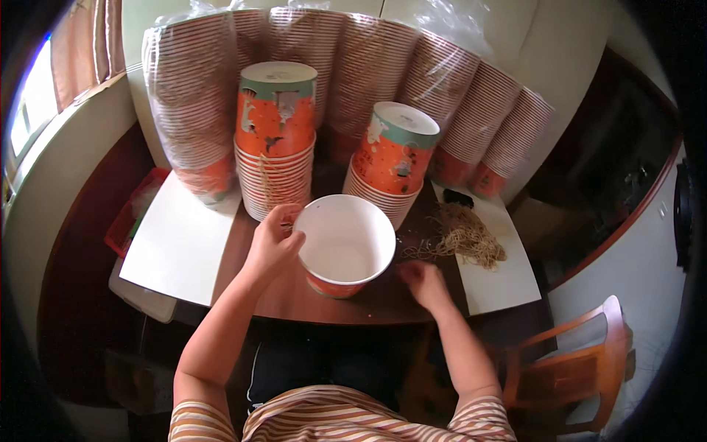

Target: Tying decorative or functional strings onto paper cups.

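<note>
A paper bucket (346, 239), white inside and orange outside, stands mouth up near the table's front edge, tilted toward me. My left hand (274, 241) is closed on its left rim, thumb near the edge. To the right of the bucket, apart from it, my right hand (425, 283) is low over the table with its fingers curled together. Whether anything is pinched in them is too small to tell. A bundle of tan strings (468, 236) lies beyond that hand, loose ends trailing left toward the bucket.
Two upside-down stacks of orange-and-green buckets, a left stack (276, 140) and a right stack (394, 158), stand behind the bucket. Tall plastic-wrapped stacks (372, 66) line the wall. White boards (184, 243) lie at the table's sides. A wooden chair (571, 368) stands at right.
</note>
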A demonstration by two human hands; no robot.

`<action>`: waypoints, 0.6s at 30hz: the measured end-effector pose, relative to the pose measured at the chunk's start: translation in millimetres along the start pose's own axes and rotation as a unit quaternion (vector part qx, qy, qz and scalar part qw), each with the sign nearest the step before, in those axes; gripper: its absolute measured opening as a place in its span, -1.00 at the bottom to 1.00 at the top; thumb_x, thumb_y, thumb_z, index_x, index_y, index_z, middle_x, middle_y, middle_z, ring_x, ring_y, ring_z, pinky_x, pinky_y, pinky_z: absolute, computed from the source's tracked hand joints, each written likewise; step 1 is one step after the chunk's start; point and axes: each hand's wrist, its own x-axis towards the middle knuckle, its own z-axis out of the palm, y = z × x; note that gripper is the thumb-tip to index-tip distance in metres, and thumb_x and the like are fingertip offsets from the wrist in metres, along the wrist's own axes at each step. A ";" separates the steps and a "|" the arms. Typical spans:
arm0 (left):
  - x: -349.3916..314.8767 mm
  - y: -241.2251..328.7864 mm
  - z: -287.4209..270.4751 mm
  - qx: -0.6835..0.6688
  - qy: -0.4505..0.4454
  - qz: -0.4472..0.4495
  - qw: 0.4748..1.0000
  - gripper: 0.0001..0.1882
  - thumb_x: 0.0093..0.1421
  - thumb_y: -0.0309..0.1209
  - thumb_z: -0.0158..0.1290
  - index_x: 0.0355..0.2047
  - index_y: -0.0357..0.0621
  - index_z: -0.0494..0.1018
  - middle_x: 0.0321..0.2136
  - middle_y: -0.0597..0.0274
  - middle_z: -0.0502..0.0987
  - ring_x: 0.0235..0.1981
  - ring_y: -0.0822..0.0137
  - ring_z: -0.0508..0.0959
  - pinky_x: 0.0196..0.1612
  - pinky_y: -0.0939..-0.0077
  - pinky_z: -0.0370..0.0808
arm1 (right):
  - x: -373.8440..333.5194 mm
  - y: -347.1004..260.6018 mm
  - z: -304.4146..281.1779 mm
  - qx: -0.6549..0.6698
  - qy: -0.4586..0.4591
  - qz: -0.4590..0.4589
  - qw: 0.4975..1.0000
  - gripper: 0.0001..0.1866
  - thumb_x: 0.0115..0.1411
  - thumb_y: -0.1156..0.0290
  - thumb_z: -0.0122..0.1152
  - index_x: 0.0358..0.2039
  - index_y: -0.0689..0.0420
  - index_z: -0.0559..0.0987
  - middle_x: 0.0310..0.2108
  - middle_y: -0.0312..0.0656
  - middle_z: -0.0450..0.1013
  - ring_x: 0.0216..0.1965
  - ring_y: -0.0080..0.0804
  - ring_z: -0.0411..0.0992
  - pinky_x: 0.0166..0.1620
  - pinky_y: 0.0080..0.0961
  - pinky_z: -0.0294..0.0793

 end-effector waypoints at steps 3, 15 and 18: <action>-7.3 3.5 4.9 -0.014 -0.007 -0.006 1.000 -0.54 -0.03 -0.57 -0.01 -0.05 -0.33 0.32 -0.22 0.08 0.47 -0.39 0.42 0.52 -0.29 0.56 0.47 | 12.5 15.0 -36.9 -0.117 0.080 0.010 0.990 -0.85 0.07 0.45 0.14 -0.35 0.22 0.57 -0.33 -0.02 0.45 -0.26 -0.07 0.44 -0.20 -0.29 0.42; -59.1 21.2 -12.8 0.062 0.101 0.090 0.989 -0.59 -0.03 -0.64 0.05 -0.10 -0.24 0.37 -0.20 0.19 0.35 -0.60 0.59 0.28 -0.53 0.73 0.25 | 60.8 28.3 -21.7 -0.356 -0.011 -0.225 0.907 -0.92 -0.02 0.47 0.09 -0.48 0.12 0.54 -0.34 -0.14 0.38 -0.22 -0.13 0.32 -0.14 -0.26 0.33; -69.4 28.2 -15.0 0.082 0.122 0.136 0.980 -0.63 -0.06 -0.70 -0.01 -0.18 -0.25 0.40 -0.21 0.18 0.34 -0.58 0.60 0.27 -0.51 0.75 0.23 | 73.0 25.1 -43.8 -0.160 0.053 -0.178 0.969 -0.93 -0.02 0.53 0.11 -0.49 0.17 0.55 -0.40 -0.14 0.43 -0.29 -0.14 0.39 -0.22 -0.29 0.40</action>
